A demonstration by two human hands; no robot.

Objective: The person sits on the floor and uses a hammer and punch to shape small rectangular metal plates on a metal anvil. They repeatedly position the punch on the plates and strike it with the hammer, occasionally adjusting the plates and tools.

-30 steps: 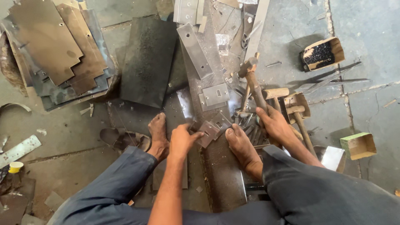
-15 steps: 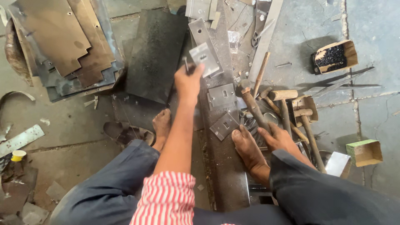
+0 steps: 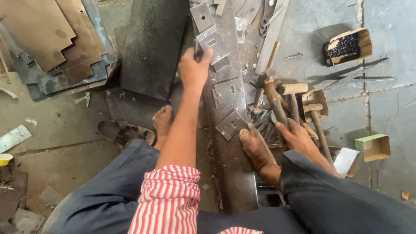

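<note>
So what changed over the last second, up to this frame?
The left hand left the small plates by the feet, reached forward and took hold of a slotted metal plate. The right hand stayed on the hammer handle; both feet stayed put.

A metalworking workshop, worked right on the concrete floor (image 3: 381,108). Stacks of cut sheet metal (image 3: 47,39) lie to one side, slotted steel plates (image 3: 228,92) on a long iron slab (image 3: 236,173), wooden-handled hammers (image 3: 294,97) nearby, and a small box of black bits (image 3: 348,45).
</note>
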